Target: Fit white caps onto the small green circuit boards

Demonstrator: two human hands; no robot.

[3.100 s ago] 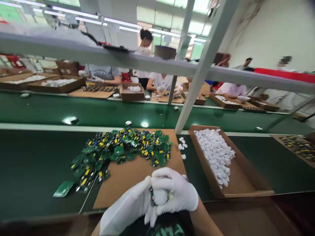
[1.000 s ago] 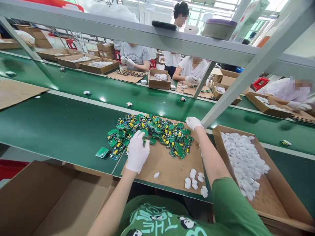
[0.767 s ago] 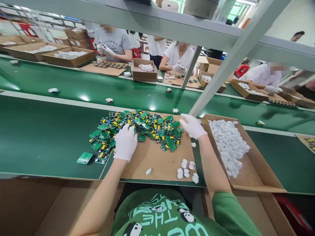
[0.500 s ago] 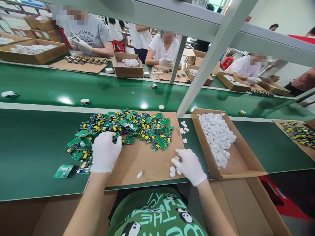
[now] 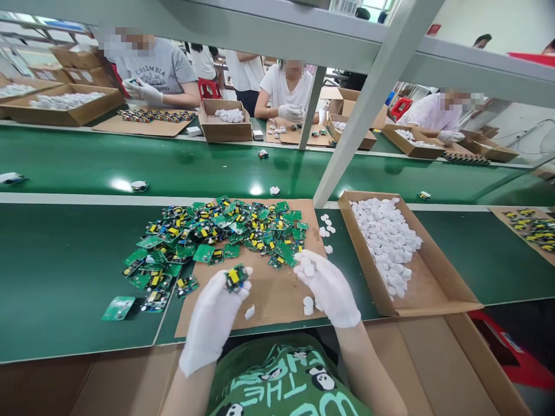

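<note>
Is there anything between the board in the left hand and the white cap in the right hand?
Nothing visible. The left hand holds a board at its fingertips, and the right hand holds a white cap. Between them shows only bare cardboard sheet, lying below.

An electronics assembly line in a factory is shown. A long green conveyor belt is flanked by workbenches, where green circuit boards are heaped on cardboard and white caps are kept in cardboard trays. Gloved workers are seated opposite under a metal shelf frame.
</note>
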